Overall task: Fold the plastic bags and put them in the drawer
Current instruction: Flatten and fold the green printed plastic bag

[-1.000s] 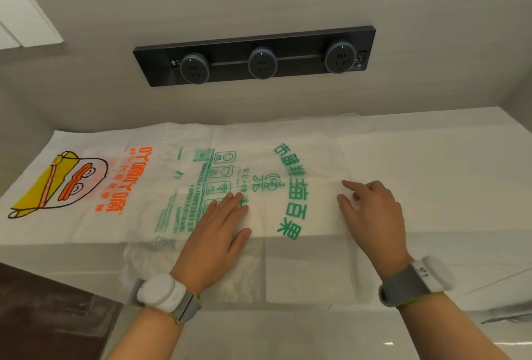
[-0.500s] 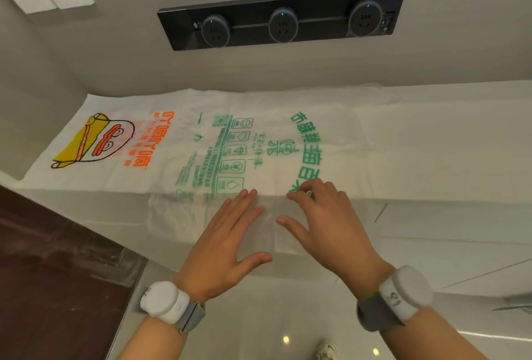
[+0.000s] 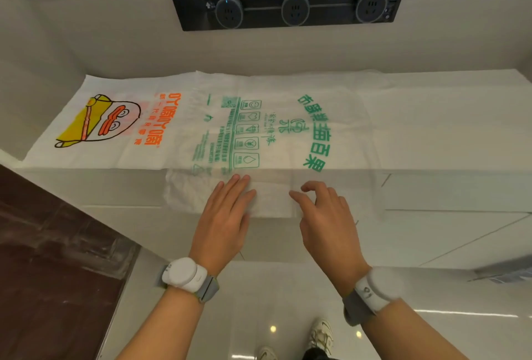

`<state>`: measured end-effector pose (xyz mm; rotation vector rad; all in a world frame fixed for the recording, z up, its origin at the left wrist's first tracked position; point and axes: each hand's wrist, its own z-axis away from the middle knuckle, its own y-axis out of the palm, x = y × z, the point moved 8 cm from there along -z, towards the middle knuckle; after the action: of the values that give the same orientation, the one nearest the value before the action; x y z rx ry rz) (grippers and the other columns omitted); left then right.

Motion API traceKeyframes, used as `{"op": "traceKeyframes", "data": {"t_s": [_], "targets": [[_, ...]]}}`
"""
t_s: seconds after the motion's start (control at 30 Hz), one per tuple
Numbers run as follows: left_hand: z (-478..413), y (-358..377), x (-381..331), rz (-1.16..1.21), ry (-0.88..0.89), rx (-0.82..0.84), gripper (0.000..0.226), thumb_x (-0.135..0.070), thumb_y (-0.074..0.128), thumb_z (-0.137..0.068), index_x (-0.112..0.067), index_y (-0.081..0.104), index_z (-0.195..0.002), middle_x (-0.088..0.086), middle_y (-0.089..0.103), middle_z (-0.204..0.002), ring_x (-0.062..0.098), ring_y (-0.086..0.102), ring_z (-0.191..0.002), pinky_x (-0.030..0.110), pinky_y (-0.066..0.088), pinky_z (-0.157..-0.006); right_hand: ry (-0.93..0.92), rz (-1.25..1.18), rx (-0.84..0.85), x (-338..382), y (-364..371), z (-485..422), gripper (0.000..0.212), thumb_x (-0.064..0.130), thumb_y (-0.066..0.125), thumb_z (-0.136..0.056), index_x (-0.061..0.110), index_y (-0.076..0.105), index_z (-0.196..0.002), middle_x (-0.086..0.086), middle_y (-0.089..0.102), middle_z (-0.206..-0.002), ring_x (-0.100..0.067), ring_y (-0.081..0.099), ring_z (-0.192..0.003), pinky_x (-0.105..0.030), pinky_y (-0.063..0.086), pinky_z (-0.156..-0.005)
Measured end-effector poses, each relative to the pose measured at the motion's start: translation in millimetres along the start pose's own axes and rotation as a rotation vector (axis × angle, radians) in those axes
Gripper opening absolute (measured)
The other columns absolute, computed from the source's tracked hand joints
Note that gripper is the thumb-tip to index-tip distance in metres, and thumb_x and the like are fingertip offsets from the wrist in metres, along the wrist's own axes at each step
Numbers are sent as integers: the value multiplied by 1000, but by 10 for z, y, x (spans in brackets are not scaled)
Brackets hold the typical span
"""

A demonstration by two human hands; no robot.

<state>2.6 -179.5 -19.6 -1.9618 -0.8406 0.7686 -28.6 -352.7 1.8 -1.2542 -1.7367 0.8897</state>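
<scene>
A thin white plastic bag with green print [image 3: 276, 129] lies flat on the white counter [image 3: 449, 129], its near end draped over the front edge. It overlaps a second white bag with an orange and yellow cartoon [image 3: 115, 123] to its left. My left hand [image 3: 227, 215] lies with straight fingers flat on the hanging part of the green bag. Just to the right, my right hand [image 3: 325, 215] hovers by the same flap with its fingers loosely bent, gripping nothing that I can see.
A dark socket strip with three round outlets [image 3: 290, 5] is mounted on the wall behind the counter. White cabinet and drawer fronts [image 3: 449, 195] run below the counter at the right. Dark brown floor [image 3: 49, 273] lies at the lower left.
Both hands have slid back from the counter top to the part of the green bag that hangs over the edge. The right hand moved left, then a little apart from the left hand.
</scene>
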Motion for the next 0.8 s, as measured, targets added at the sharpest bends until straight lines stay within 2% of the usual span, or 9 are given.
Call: {"op": "traceKeyframes", "data": {"t_s": [0.1,0.17,0.27,0.37,0.43,0.57,0.8], "targets": [[-9,-79,5,31,4,-49,34,-7,60,-92,-8,63,-127,10,53,-147,26,43,-141,46,31,-119,48,30,-62,-4,-35,63,65,-13,66,-68,13,62,-128,-10,60,-117,-27,57,-78,-34,36,-65],[-21,-134,6,49,10,-74,31,-11,56,-95,-8,65,-124,9,56,-143,26,48,-138,46,35,-116,80,37,-118,-15,-102,112,60,-12,68,-71,12,64,-126,-8,63,-115,-25,59,-72,-34,37,-63],[-69,-241,3,77,11,-120,28,-12,54,-96,-9,67,-121,8,62,-136,25,54,-131,44,38,-113,105,60,-250,-31,-295,152,39,-2,76,-76,12,72,-112,-4,71,-108,-22,53,-51,-28,35,-54],[-141,-392,-14,84,9,-175,26,-12,54,-97,-8,68,-118,8,65,-127,26,59,-121,42,41,-108,130,84,-376,-56,-493,167,17,17,76,-87,15,76,-103,2,75,-106,-20,52,-44,-24,40,-45],[-216,-523,-36,80,24,-202,24,-12,55,-97,-8,68,-117,8,66,-121,27,60,-113,40,44,-102,160,61,-415,-92,-580,137,14,25,70,-92,17,76,-103,3,75,-109,-20,58,-47,-26,45,-44],[-447,-803,-69,31,89,-273,23,-9,58,-96,-6,68,-117,9,66,-111,28,60,-103,38,45,-92,200,36,-497,-120,-773,-11,16,28,64,-97,17,75,-101,4,74,-110,-16,70,-70,-28,52,-53],[-933,-1148,-72,-13,207,-380,25,-5,63,-94,-4,67,-119,12,66,-112,31,60,-105,43,46,-94,214,-9,-600,-146,-963,-428,22,24,63,-97,12,70,-114,-5,67,-114,-23,63,-96,-37,52,-72]]}}
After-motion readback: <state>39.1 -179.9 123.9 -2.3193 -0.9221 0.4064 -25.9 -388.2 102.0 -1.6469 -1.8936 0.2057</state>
